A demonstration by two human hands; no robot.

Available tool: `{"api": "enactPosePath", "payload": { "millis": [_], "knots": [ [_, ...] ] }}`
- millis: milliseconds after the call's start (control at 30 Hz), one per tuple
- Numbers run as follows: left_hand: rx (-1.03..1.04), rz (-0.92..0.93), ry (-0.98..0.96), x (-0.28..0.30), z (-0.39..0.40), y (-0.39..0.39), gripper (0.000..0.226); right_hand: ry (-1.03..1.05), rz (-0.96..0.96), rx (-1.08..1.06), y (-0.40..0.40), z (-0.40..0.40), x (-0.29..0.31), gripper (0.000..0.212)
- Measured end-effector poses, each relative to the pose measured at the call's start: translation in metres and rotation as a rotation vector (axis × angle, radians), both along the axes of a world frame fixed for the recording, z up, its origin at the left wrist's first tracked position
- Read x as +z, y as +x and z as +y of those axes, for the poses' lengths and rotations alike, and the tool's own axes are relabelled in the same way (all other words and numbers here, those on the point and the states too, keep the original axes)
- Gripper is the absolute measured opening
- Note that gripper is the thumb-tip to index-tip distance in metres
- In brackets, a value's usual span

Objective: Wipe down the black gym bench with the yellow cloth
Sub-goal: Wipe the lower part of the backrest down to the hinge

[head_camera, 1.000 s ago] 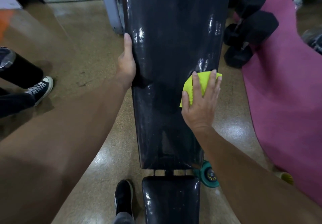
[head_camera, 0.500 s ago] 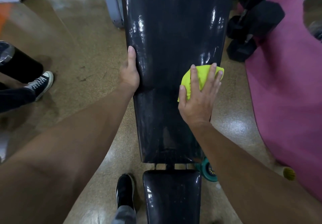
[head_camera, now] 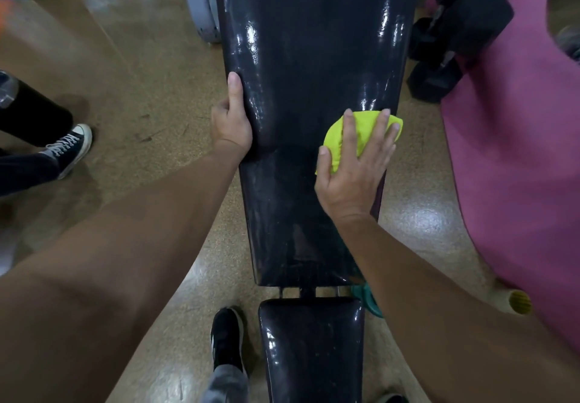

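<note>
Two hands on glossy black bench, speckled tan floor around.

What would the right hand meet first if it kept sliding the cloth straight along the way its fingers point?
Probably nothing solid: the right hand presses the yellow cloth near the right edge of the black gym bench, fingers angled slightly outward, so it would likely run off that edge before reaching the dumbbells.

One bench (two pads), one cloth, two hands, one mat.

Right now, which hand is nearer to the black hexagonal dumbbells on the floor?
Right. The right hand presses the yellow cloth near the black hexagonal dumbbells; the left hand grips the bench's far edge.
</note>
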State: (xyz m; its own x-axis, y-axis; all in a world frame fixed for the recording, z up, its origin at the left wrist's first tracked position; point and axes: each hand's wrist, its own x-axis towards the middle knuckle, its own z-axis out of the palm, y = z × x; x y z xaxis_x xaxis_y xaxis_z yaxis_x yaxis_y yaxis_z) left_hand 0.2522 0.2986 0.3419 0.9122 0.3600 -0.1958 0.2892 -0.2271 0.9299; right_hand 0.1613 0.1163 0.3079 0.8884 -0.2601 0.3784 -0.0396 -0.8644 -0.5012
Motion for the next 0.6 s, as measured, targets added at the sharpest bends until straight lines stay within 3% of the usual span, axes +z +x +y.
{"api": "enactPosePath", "payload": {
  "millis": [167,367,600],
  "knots": [
    [0.02,-0.018,0.007,-0.002,0.0,0.001,0.06,-0.17,-0.014,0.16,-0.022,-0.02,-0.022,0.058],
    [0.039,-0.034,-0.01,-0.003,-0.001,0.002,0.06,-0.03,-0.01,0.0,-0.001,0.0,-0.005,0.058],
    [0.028,-0.065,-0.003,-0.008,0.002,0.003,0.064,-0.146,0.019,0.133,-0.028,-0.026,-0.031,0.059]
  ]
}}
